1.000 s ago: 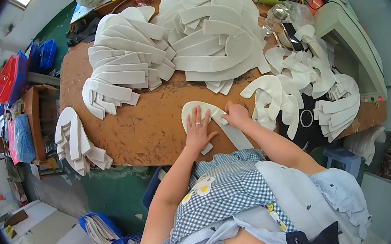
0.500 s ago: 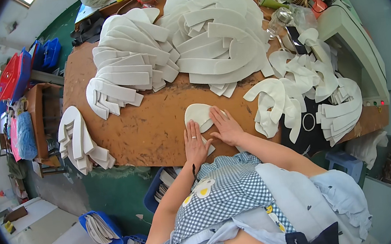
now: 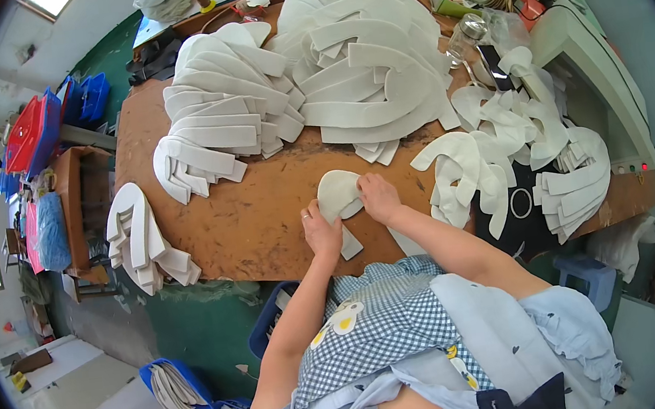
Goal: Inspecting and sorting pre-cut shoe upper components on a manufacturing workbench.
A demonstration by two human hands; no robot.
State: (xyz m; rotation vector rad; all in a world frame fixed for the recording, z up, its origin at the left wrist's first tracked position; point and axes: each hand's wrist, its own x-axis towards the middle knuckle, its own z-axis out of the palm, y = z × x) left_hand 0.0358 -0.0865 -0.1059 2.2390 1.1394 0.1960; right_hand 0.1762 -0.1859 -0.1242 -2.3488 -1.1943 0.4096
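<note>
A white U-shaped, felt-like piece [image 3: 337,190] is at the near middle of the brown worktable, its rounded end facing away from me. My left hand [image 3: 322,229] grips its left side with curled fingers. On its right side, the bent fingers of my right hand [image 3: 379,197] are closed. The tip of a white strip [image 3: 351,245] shows between my hands near the table edge; I cannot tell whether it belongs to the same piece. Beyond my hands rise a big heap of similar white curved pieces [image 3: 378,77] and a fanned stack [image 3: 219,104] to its left.
A small stack of white pieces [image 3: 137,238] stands at the table's left end. Thin white cut-outs [image 3: 461,173] and another stack [image 3: 580,184] lie at right, by a pale machine housing [image 3: 613,83]. A glass jar [image 3: 471,29] stands behind them. Blue bins [image 3: 177,387] sit lower left.
Both hands lay flat, fingers stretched over the near part of the white piece. Now they have drawn apart to its sides, and their fingers have curled around the edges.
</note>
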